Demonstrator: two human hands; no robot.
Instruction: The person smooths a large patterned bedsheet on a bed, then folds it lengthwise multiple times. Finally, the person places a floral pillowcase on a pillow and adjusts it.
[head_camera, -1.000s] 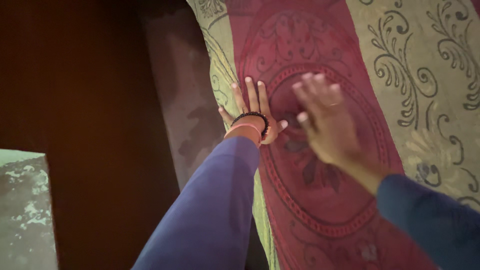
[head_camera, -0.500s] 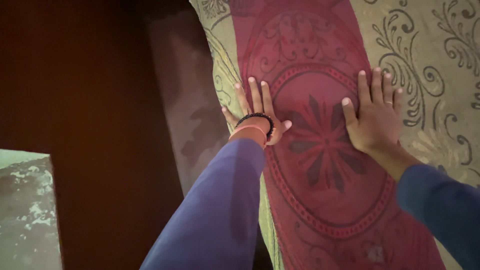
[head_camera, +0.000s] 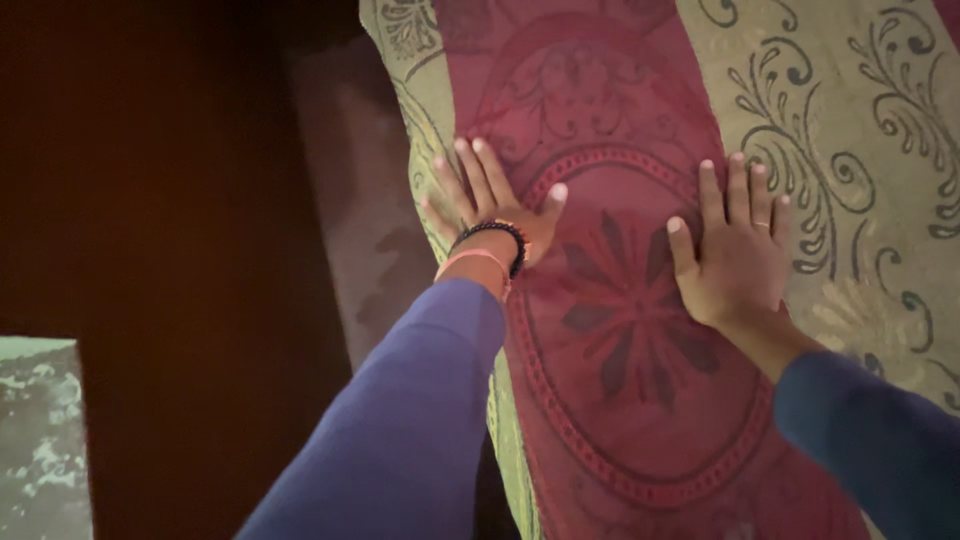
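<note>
A patterned cloth (head_camera: 620, 120) with a wide red band, an oval flower motif and olive-yellow scrollwork covers the right half of the view. My left hand (head_camera: 490, 200) lies flat on it near its left edge, fingers spread, with a dark bead bracelet and a pink band at the wrist. My right hand (head_camera: 735, 250) rests palm down on the border between the red band and the yellow part, fingers together, a ring on one finger. Both arms wear blue sleeves. Neither hand holds anything.
Left of the cloth is a dark brown-red surface (head_camera: 150, 200). A mottled grey strip (head_camera: 370, 220) runs beside the cloth's edge. A pale green, patchy surface (head_camera: 40, 440) shows at the bottom left corner.
My right hand swept from the red oval's centre to the right and settled flat. My left hand slid a little up and left along the cloth's edge.
</note>
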